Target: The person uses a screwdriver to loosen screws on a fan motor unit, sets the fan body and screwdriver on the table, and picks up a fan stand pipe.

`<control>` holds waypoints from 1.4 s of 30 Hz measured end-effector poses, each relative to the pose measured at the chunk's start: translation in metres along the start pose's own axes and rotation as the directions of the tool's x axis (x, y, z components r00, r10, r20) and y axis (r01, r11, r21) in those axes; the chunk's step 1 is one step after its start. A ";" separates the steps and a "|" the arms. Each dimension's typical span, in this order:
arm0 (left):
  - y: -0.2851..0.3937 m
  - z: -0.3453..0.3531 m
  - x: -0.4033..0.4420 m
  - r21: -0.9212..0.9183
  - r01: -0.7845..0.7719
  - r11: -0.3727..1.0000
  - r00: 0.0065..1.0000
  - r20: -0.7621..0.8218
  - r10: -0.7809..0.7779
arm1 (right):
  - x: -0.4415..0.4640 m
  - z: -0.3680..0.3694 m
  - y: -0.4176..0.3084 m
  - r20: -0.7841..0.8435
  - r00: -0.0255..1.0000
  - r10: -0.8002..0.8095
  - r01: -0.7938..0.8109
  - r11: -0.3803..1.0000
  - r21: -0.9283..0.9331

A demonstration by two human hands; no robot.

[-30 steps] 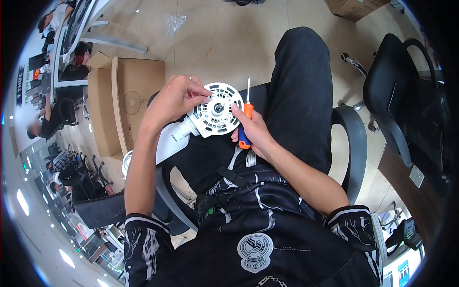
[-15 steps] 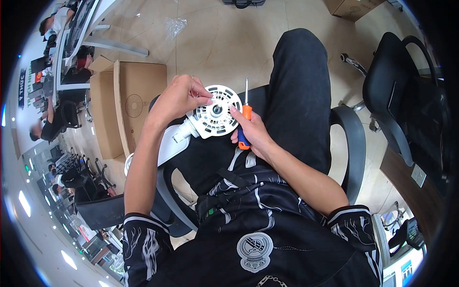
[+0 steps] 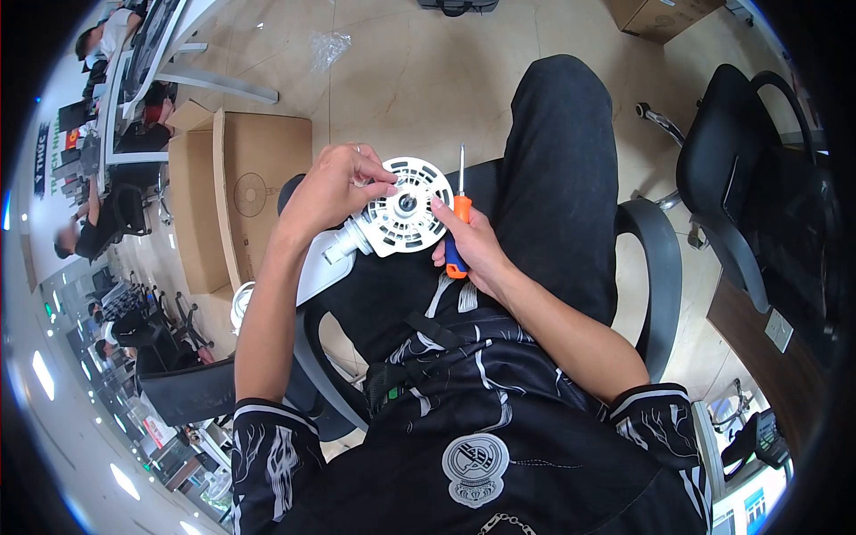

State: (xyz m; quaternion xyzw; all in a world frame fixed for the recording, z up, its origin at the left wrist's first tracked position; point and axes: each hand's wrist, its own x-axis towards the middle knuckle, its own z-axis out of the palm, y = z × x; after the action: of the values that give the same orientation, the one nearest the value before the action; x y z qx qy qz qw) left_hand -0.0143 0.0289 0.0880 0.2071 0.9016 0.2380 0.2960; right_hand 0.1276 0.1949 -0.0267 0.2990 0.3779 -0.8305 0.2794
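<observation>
A round white slotted fan housing [image 3: 412,236] faces up over my lap, with a dark hub at its centre. My left hand [image 3: 343,185] is at its upper left edge, thumb and fingertips pinched together over the slots; whatever they hold is too small to name. My right hand [image 3: 468,242] grips an orange and blue screwdriver [image 3: 462,209], its shaft pointing away from me, while the thumb rests on the housing's right rim. A white neck joins the housing to a white stand [image 3: 314,272] lying at the left.
An open cardboard box [image 3: 267,178] stands on the floor at the left. Clear plastic wrap [image 3: 330,50] lies beyond it. A black office chair [image 3: 731,169] is at the right, another box [image 3: 664,18] at the top. Several people sit at desks far left.
The view has shifted slightly. Both hands keep nearly the same places on the housing and screwdriver, with only tiny movement of the left fingers.
</observation>
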 end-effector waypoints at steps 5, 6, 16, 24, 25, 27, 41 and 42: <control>-0.004 0.006 -0.003 0.051 -0.032 0.998 0.998 -0.046 0.035 | -0.001 0.000 -0.001 0.005 1.000 -0.008 0.008 1.000 0.010; -0.004 0.007 -0.003 0.079 -0.029 0.996 0.998 -0.054 0.034 | -0.001 0.000 0.000 0.006 1.000 -0.008 0.008 1.000 0.009; -0.026 0.018 0.081 -0.154 0.100 0.983 0.765 0.644 0.023 | 0.002 0.002 0.006 -0.021 0.999 -0.039 0.039 0.999 0.005; -0.049 0.041 0.050 -0.481 0.097 0.871 0.937 0.339 0.083 | 0.004 0.002 0.004 -0.040 0.999 -0.012 0.010 0.998 -0.061; -0.052 0.042 0.050 -0.497 0.092 0.863 0.942 0.323 0.085 | 0.005 0.001 0.004 -0.029 1.000 -0.009 0.007 0.998 -0.063; -0.062 0.052 0.050 -0.574 0.116 0.811 0.960 0.276 0.058 | 0.006 -0.001 0.004 -0.005 1.000 -0.024 0.024 0.998 -0.057; -0.064 0.024 -0.058 -0.038 0.429 0.903 0.903 0.015 -0.429 | 0.018 -0.005 0.011 0.037 0.996 -0.078 0.080 0.994 -0.070; -0.067 0.024 -0.057 0.027 0.432 0.901 0.901 0.016 -0.433 | 0.017 -0.005 0.007 0.055 0.995 -0.082 0.086 0.994 -0.072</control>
State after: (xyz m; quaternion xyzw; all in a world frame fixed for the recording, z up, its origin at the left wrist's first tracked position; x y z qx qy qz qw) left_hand 0.0273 -0.0467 0.0591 0.0078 0.9245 0.1538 0.3488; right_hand 0.1224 0.1908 -0.0452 0.2506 0.4133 -0.8344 0.2649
